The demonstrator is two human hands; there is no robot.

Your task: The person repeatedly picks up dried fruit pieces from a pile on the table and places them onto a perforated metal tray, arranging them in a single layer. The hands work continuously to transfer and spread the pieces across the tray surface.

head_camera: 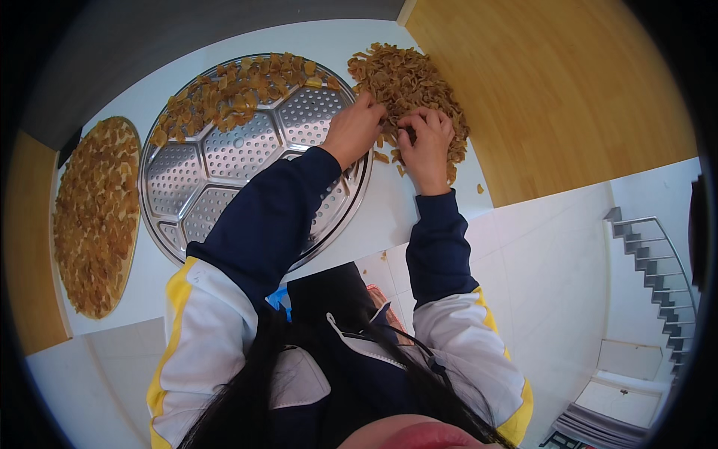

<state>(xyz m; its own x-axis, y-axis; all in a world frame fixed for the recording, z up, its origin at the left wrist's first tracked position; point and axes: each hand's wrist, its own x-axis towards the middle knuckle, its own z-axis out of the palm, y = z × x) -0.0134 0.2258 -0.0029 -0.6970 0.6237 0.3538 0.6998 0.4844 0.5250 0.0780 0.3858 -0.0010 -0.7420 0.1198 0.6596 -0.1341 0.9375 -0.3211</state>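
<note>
A heap of dried brown slices (412,76), apparently food, lies on a white tabletop. My left hand (359,126) reaches to the heap's near left edge with fingers bent downward; its fingertips are partly hidden. Close to its right, my right hand (426,143) rests on the near side of the heap with curled fingers. Whether either hand pinches a slice cannot be made out. Left of the heap sits a large round perforated metal steamer tray (238,143), partly under my left forearm. Spread slices (224,95) cover the tray's far side, and its nearer sections show bare metal.
A round flat tray (134,185) covered with similar slices lies at the far left. Wooden panels (549,95) bound the table on the right and left, and a dark panel (224,28) stands behind. Loose slices (381,157) lie near the heap. A staircase (653,269) rises far right.
</note>
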